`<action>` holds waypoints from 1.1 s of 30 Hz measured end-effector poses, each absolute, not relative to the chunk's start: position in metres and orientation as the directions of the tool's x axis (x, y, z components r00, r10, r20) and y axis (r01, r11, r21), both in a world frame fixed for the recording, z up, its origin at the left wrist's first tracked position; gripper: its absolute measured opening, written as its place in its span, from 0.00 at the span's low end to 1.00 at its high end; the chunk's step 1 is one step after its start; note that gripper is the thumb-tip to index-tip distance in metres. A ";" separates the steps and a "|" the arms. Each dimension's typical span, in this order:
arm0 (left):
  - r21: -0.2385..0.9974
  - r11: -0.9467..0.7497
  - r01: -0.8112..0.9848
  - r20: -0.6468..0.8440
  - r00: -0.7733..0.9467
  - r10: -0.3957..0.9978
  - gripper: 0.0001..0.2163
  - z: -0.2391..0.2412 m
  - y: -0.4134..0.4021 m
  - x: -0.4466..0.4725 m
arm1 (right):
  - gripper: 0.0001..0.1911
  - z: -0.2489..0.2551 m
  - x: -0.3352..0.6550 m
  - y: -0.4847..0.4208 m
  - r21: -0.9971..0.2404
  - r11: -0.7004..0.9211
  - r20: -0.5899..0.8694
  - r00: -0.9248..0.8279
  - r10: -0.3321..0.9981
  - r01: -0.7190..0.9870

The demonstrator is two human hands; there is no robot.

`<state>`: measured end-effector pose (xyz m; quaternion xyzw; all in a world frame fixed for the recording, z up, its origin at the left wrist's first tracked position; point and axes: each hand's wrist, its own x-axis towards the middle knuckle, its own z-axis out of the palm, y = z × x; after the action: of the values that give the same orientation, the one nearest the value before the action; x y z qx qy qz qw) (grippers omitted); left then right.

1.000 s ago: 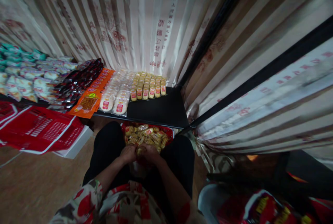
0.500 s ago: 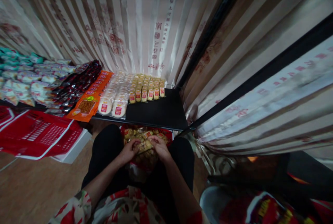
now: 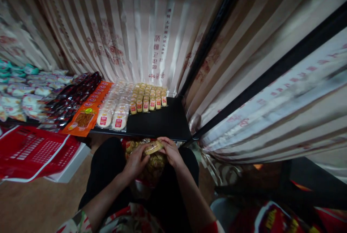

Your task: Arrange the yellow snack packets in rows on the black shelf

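Note:
Between my two hands is a small yellow wrapped snack point(image 3: 154, 147), its clear wrapper catching some light. My left hand point(image 3: 137, 160) is closed on its left end, and the fingers of my right hand point(image 3: 170, 151) pinch its right end. Under them, between my knees, a red bag point(image 3: 124, 143) stands open, filled with more yellow wrapped snacks point(image 3: 155, 164). On the black shelf point(image 3: 162, 124) ahead, rows of the same yellow snacks point(image 3: 145, 103) stand upright with red labels facing me.
Left of the rows lie white round packaged crackers point(image 3: 119, 119), an orange packet point(image 3: 84, 117), dark packets point(image 3: 72, 99) and white packets point(image 3: 35, 104). A red bag with white print point(image 3: 35, 150) hangs over a white box. A pleated curtain point(image 3: 130, 38) and black posts bound the shelf.
My hands have lifted the snack slightly and turned it, and my left hand has come further round it. The view has shifted, so the shelf sits lower and further left.

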<state>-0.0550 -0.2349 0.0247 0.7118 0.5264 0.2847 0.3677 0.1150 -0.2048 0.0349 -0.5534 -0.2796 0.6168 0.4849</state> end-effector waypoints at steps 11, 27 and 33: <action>0.977 0.132 0.166 -0.169 0.234 0.957 0.19 0.032 -0.216 -0.038 | 0.14 0.047 0.121 -0.193 -0.847 -0.325 -0.392 0.080 0.917 -0.422; 0.855 0.401 -0.329 -0.329 0.253 0.910 0.18 0.043 -0.198 -0.013 | 0.19 0.052 0.115 -0.192 -0.854 -0.256 -0.301 0.029 0.953 -0.452; 0.840 0.407 -0.359 -0.355 0.202 0.913 0.17 0.040 -0.183 0.004 | 0.22 0.044 0.117 -0.185 -0.910 -0.223 -0.265 0.074 0.962 -0.350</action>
<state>0.0038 -0.1829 0.0400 0.3107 0.4457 0.4474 0.7104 0.1171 -0.1849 0.0441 -0.4943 -0.3094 0.6061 0.5409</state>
